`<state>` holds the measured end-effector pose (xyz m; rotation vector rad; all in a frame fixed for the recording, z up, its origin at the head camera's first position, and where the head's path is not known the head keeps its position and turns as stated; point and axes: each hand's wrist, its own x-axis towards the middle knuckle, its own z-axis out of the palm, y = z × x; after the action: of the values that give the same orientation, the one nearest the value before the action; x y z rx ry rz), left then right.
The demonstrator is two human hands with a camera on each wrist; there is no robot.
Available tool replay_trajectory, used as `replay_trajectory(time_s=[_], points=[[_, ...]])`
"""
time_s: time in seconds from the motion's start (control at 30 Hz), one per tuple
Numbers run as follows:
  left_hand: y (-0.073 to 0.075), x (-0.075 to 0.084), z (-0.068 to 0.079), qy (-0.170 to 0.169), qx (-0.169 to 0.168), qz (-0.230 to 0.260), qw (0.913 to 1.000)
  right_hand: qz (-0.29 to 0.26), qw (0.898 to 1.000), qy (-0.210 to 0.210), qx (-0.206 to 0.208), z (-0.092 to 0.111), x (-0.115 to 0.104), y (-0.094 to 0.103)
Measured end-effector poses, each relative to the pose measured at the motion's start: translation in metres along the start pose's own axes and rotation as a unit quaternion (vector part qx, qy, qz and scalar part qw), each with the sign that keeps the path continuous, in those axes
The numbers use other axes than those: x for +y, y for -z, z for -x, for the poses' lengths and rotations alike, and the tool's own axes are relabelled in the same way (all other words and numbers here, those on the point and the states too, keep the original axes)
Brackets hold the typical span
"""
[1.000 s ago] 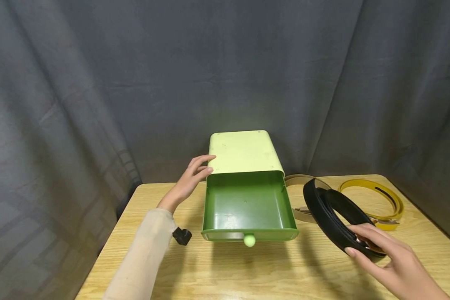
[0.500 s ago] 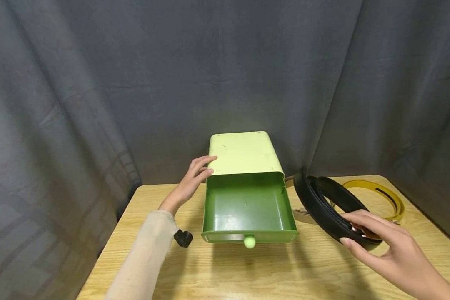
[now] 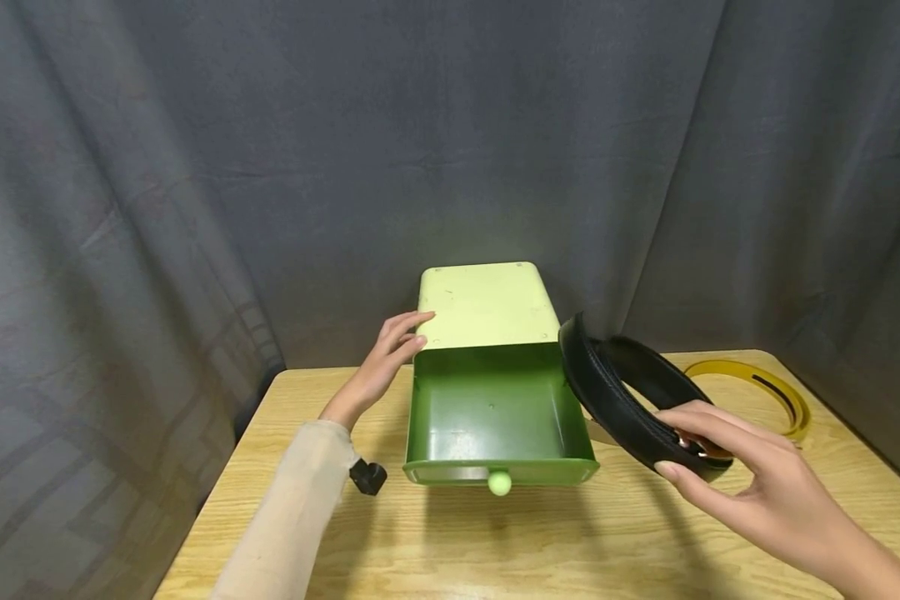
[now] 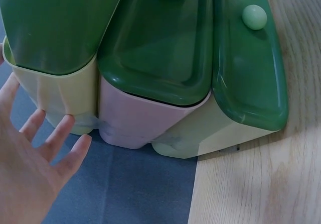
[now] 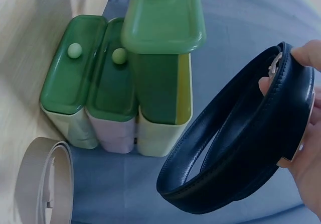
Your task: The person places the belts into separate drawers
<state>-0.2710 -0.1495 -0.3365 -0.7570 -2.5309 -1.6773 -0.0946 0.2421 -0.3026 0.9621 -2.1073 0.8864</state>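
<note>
My right hand point(image 3: 765, 492) holds a coiled black belt point(image 3: 611, 408) by its buckle end, thumb on one side and fingers on the other. The loop slants up to the left, and its far end overlaps the right edge of the pulled-out green drawer point(image 3: 487, 417). Inside, the drawer is bare, with a pale round knob point(image 3: 499, 482) on its front. Fingers of my left hand point(image 3: 375, 367) rest against the left edge of the pale yellow-green drawer housing point(image 3: 487, 304). In the right wrist view the belt point(image 5: 241, 148) shows a metal buckle under my fingers.
Below the top drawer, a pink drawer unit point(image 5: 113, 133) and a pale one point(image 5: 75, 126) are stacked, their drawers pushed in. A beige coiled belt point(image 5: 30, 179) lies right of the stack. A yellow belt point(image 3: 798, 408) lies at the table's back right. A grey curtain point(image 3: 450, 150) hangs behind.
My right hand has carried the black belt leftward, bringing its far end from beside the drawer to over its right edge. My left hand stays at the housing.
</note>
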Motion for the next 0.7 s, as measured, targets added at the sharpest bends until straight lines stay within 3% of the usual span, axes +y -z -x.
replay_trajectory(time_s=[0.2,0.27,0.5,0.7], points=[[0.0,0.0,0.0,0.005,-0.002,0.0,1.0,0.001,1.0,0.005,-0.027,-0.014,-0.006,-0.003],[0.001,0.003,0.0,0.008,-0.004,-0.001,1.0,-0.018,0.999,0.023,-0.022,-0.02,-0.007,-0.007],[-0.001,0.037,0.013,0.005,-0.011,-0.002,0.9999,-0.076,0.992,0.092,-0.028,-0.039,-0.012,-0.021],[-0.001,0.04,0.015,-0.003,-0.005,0.0,1.0,-0.109,0.983,0.139,-0.052,-0.056,-0.02,-0.033]])
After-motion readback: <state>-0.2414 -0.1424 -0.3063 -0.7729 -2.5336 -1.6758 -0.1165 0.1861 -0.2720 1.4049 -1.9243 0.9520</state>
